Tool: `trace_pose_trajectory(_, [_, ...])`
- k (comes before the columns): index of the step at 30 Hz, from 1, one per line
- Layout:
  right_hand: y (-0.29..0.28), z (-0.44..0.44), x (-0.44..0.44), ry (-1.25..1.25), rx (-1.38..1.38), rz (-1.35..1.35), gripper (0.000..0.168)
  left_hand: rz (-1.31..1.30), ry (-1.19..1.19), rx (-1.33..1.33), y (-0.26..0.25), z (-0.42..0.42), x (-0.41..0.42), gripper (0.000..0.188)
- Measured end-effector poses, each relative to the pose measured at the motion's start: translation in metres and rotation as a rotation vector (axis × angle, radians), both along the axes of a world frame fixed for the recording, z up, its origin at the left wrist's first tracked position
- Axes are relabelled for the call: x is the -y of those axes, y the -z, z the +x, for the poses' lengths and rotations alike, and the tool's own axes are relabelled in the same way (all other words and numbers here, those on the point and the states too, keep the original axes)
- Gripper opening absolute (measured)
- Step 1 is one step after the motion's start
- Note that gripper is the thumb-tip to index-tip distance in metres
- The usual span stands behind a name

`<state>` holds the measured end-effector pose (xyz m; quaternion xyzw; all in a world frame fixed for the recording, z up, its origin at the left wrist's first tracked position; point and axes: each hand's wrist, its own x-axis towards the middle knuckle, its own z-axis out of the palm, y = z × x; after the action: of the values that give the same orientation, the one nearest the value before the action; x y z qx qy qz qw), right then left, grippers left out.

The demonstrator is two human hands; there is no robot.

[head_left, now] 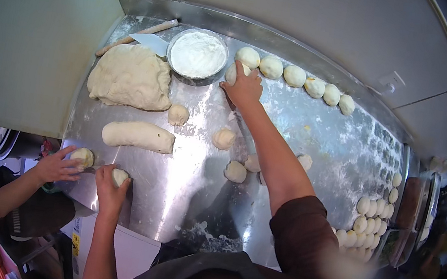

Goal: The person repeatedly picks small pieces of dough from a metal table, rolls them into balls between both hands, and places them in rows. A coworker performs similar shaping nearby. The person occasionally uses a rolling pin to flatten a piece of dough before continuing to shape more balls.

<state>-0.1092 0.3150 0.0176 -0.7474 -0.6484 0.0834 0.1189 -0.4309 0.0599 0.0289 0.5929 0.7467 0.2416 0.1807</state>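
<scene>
My left hand [109, 189] is at the near edge of the steel worktop, its thumb and fingers curled around a small dough ball [119, 176]. My right hand [247, 87] reaches to the back of the worktop. Its fingers and thumb are spread over a filled-looking dough ball [232, 74], which still touches the surface or sits very close to it. That ball lies just in front of the left end of a row of round dough balls [271, 67]. A bowl of white flour [198, 54] stands left of my right hand. A dough log [138, 135] lies beyond my left hand.
A co-worker's hand [56, 168] is at a dough ball [83, 157] on the left. A large dough mass [132, 75], a white scraper [151, 43] and a rolling pin [118, 45] lie back left. Loose dough pieces [223, 139] dot the middle; finished-looking balls [361, 225] crowd the right.
</scene>
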Motion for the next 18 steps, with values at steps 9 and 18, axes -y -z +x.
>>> trace_pose_trajectory(9, [0.045, 0.067, -0.024, 0.002, -0.974, 0.07, 0.051, 0.008, -0.001, 0.08, 0.014, -0.02, -0.004, 0.051])
trace_pose_trajectory(18, [-0.019, 0.045, 0.06, -0.042, -2.438, -0.579, 0.051, 0.004, -0.154, 0.015, 0.019, -0.111, -0.03, 0.052])
